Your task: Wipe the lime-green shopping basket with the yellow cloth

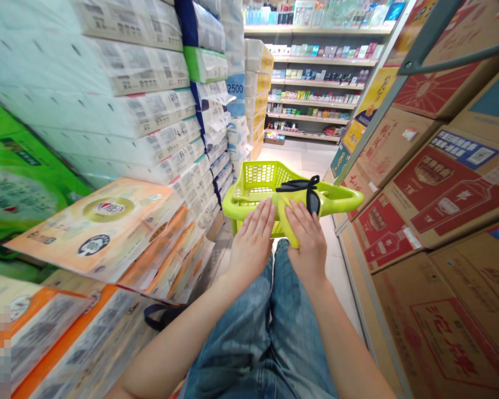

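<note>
A lime-green shopping basket (260,170) with pierced sides is in front of my knees. Across its near side lies a soft-looking yellow item (289,221) with black straps and edging; its exact kind is unclear. My left hand (253,233) is open, its fingers stretched out together with the tips at the basket's near rim beside the yellow item. My right hand (310,241) is closed on the yellow item, its fingers laid over it and the lower end hanging beside the thumb. The undersides of both hands are hidden.
Stacked white tissue packs (149,66) wall the left, with an orange pack (120,213) jutting out at knee height. Red and brown cartons (436,183) are piled on the right. Shelves of small goods (316,83) stand at the aisle's end. A grey metal bracket (424,55) is upper right.
</note>
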A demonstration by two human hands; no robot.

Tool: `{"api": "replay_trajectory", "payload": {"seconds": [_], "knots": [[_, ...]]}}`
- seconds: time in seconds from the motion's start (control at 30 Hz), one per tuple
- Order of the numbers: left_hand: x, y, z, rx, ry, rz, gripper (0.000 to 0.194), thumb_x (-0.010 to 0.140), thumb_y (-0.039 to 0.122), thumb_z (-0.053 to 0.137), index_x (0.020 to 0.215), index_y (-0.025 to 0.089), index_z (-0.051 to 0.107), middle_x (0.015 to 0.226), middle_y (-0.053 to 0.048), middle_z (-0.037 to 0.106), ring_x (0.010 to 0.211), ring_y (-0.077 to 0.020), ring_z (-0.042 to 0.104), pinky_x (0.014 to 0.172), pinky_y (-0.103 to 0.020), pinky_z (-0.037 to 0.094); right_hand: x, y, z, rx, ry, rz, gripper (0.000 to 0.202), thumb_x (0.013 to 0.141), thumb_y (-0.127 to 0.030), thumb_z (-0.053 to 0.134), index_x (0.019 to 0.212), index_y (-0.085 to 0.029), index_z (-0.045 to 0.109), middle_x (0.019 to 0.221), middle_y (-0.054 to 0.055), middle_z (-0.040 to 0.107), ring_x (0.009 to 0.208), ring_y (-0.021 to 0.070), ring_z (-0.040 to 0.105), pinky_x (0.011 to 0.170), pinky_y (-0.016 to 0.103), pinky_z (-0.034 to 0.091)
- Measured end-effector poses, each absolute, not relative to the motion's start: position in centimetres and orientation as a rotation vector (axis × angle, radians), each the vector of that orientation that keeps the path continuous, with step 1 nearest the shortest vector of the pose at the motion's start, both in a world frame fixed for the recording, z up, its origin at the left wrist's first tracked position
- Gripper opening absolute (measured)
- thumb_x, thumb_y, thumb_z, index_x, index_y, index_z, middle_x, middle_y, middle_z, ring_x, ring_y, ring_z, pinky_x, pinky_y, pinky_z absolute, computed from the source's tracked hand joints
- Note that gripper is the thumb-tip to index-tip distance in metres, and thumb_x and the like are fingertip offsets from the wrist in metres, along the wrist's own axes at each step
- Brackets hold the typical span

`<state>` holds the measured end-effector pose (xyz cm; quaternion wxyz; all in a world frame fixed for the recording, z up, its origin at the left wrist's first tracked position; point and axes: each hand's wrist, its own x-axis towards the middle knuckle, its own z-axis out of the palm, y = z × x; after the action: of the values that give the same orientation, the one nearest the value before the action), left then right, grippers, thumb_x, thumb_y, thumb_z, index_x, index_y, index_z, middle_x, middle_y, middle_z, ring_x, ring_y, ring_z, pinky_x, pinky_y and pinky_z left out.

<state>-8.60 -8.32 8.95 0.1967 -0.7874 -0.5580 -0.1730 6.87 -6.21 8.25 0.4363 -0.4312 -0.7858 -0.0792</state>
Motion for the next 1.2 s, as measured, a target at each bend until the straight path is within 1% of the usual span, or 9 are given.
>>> {"api": "replay_trajectory", "payload": {"seconds": [0.23, 0.37, 0.57, 0.67, 0.77, 0.87, 0.97, 1.1, 1.2], "knots": [[-8.4, -8.2, 8.9, -2.225, -1.569, -0.51, 0.076, 0.092, 0.021, 0.046, 0.159, 0.003, 0.013, 0.167, -0.013, 0.013, 0.156, -0.023, 0.007, 0.127, -0.041, 0.02, 14.6, -2.8, 7.0, -1.204, -1.572, -0.214, 0.071, 0.074, -0.001, 0.042, 0.14, -0.022, 0.058, 0.146, 0.008, 0.058, 0.141, 0.024, 0.049, 0.119, 0.052, 0.038], [-8.1, -8.2, 9.0, -2.209, -1.582, -0.51, 0.076, 0.093, 0.022, 0.046, 0.158, 0.003, 0.013, 0.167, -0.014, 0.014, 0.156, -0.0236, 0.009, 0.126, -0.041, 0.02, 10.9, -4.0, 7.8, -1.263, -1.625, -0.187, 0.076, 0.071, 0.001, 0.041, 0.143, -0.022, 0.055, 0.149, 0.008, 0.055, 0.144, 0.0235, 0.045, 0.12, 0.052, 0.035], [-8.5, -8.4, 9.1, -2.217, -1.554, -0.538, 0.073, 0.093, 0.02, 0.044, 0.158, 0.003, 0.015, 0.166, -0.016, 0.018, 0.156, -0.0236, 0.011, 0.126, -0.042, 0.022, 5.0, -6.9, 8.7, -1.099, -1.959, -0.13, 0.079, 0.073, 0.001, 0.041, 0.148, -0.023, 0.047, 0.153, 0.006, 0.051, 0.148, 0.0193, 0.039, 0.123, 0.048, 0.03], [-8.6, -8.4, 9.1, -2.232, -1.548, -0.55, 0.073, 0.093, 0.019, 0.045, 0.158, 0.004, 0.016, 0.166, -0.015, 0.019, 0.156, -0.0232, 0.012, 0.126, -0.041, 0.022, 8.0, -5.9, 8.2, -1.093, -1.921, -0.181, 0.075, 0.075, 0.0, 0.041, 0.145, -0.025, 0.051, 0.15, 0.006, 0.055, 0.146, 0.0191, 0.043, 0.123, 0.049, 0.029], [-8.6, -8.4, 9.2, -2.243, -1.563, -0.545, 0.075, 0.093, 0.022, 0.046, 0.158, 0.004, 0.015, 0.167, -0.015, 0.016, 0.156, -0.0234, 0.012, 0.126, -0.041, 0.02, 12.8, -3.9, 7.5, -1.179, -1.731, -0.195, 0.068, 0.078, -0.003, 0.042, 0.141, -0.025, 0.057, 0.145, 0.007, 0.06, 0.142, 0.0223, 0.049, 0.12, 0.052, 0.034], [-8.3, -8.4, 9.1, -2.244, -1.57, -0.543, 0.077, 0.093, 0.025, 0.048, 0.158, 0.003, 0.013, 0.168, -0.014, 0.013, 0.156, -0.0237, 0.01, 0.126, -0.04, 0.018, 14.6, -2.8, 7.3, -1.274, -1.585, -0.191, 0.068, 0.076, -0.004, 0.043, 0.139, -0.024, 0.059, 0.144, 0.009, 0.06, 0.141, 0.026, 0.05, 0.119, 0.055, 0.035], [-8.1, -8.5, 9.1, -2.235, -1.58, -0.549, 0.078, 0.092, 0.026, 0.049, 0.158, 0.003, 0.013, 0.168, -0.014, 0.013, 0.156, -0.0239, 0.01, 0.126, -0.04, 0.018, 11.4, -3.8, 8.0, -1.3, -1.631, -0.2, 0.074, 0.071, -0.002, 0.043, 0.142, -0.021, 0.056, 0.148, 0.01, 0.056, 0.143, 0.0268, 0.047, 0.12, 0.055, 0.034], [-8.0, -8.5, 9.2, -2.213, -1.601, -0.532, 0.076, 0.091, 0.022, 0.046, 0.157, 0.001, 0.015, 0.167, -0.017, 0.015, 0.156, -0.0245, 0.01, 0.126, -0.041, 0.018, 5.4, -6.4, 9.1, -1.166, -1.939, -0.136, 0.078, 0.072, 0.001, 0.041, 0.146, -0.021, 0.049, 0.153, 0.007, 0.051, 0.147, 0.0214, 0.04, 0.123, 0.049, 0.031], [-8.1, -8.6, 9.3, -2.212, -1.602, -0.524, 0.075, 0.092, 0.022, 0.045, 0.157, 0.002, 0.015, 0.167, -0.016, 0.016, 0.156, -0.024, 0.01, 0.126, -0.041, 0.018, 5.8, -6.7, 9.2, -1.107, -1.965, -0.155, 0.075, 0.074, 0.001, 0.041, 0.145, -0.022, 0.051, 0.151, 0.006, 0.053, 0.146, 0.0193, 0.042, 0.123, 0.047, 0.031]]}}
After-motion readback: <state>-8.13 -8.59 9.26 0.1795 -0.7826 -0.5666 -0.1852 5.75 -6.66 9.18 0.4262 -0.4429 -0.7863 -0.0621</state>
